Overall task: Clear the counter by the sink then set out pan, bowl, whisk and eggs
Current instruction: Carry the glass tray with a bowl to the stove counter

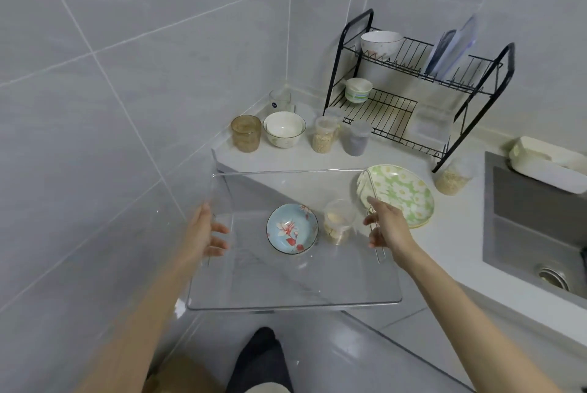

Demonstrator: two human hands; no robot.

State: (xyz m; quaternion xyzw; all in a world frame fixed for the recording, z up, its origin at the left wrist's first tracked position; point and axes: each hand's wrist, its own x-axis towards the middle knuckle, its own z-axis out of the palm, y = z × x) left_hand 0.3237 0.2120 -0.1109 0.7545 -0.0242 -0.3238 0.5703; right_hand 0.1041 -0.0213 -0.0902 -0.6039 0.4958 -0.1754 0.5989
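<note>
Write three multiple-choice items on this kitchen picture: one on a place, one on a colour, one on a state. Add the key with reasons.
1. Where does the green flowered plate lie?
A. in the sink
B. on the counter, between the clear bin and the sink
C. on the dish rack

2. What colour is the small flowered dish seen through the clear bin?
A. blue
B. black
C. purple

3. What are the hands doing?
A. both hang free
B. one holds a whisk
C. both grip the clear bin

Key: 1 B, the plate rests flat on the white counter, right of the bin. 2 A, its face is light blue under a red flower. 3 C, the left hand and right hand curl round the bin's opposite sides.
</note>
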